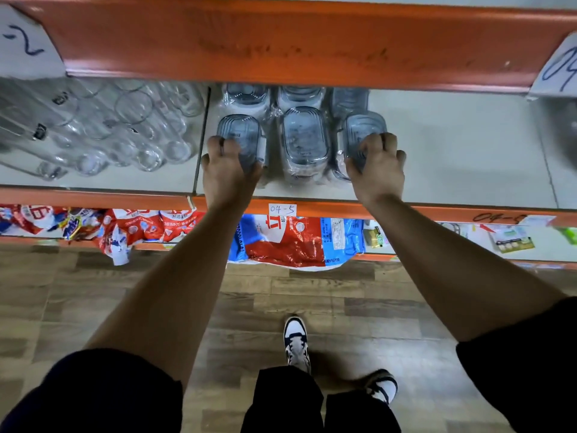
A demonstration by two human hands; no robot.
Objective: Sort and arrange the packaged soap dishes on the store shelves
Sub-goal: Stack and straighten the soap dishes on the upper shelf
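Several grey oval soap dishes in clear plastic wrap stand in rows on the pale shelf point(452, 145). My left hand point(228, 170) grips the front left soap dish point(239, 129), fingers curled over its near end. My right hand point(376, 167) grips the front right soap dish point(363, 126) the same way. Between them stands the front middle soap dish point(304, 139), untouched. A back row of soap dishes point(298, 96) sits partly hidden under the orange beam above.
Clear drinking glasses point(125, 126) fill the shelf section to the left. An orange shelf beam point(281, 42) overhangs the back rows. A label reading 04-5 point(282, 209) marks the shelf edge. Red and blue bags point(290, 242) lie on the lower shelf. Wood-pattern floor below.
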